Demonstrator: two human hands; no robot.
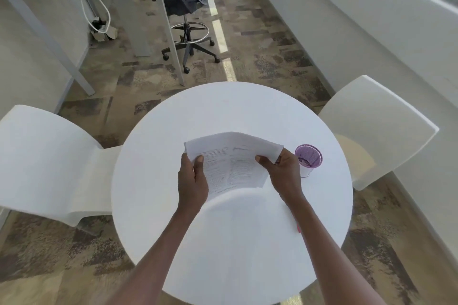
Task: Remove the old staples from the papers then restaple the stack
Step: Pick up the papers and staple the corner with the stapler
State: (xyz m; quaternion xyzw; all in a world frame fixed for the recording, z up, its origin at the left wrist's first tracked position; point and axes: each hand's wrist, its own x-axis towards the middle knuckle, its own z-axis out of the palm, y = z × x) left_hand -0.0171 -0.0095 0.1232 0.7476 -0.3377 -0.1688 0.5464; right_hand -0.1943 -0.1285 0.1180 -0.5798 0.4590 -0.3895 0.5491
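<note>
Gripping the papers (pixel 233 158) above the round table (pixel 158 181), left hand (pixel 193 181) and right hand (pixel 285 176), thumbs on top.

Matt printed paper sheets (pixel 230 161), a smooth matt white table (pixel 223 242), a purple mesh cup (pixel 308 157), mottled rough carpet (pixel 260 57).

1. Papers (pixel 233 161): a white stack of printed sheets, text in two columns, was held above the round white surface (pixel 223 242), bowed upward at its far edge.
2. Its left and right edges were gripped; staples could not be made out.
</note>
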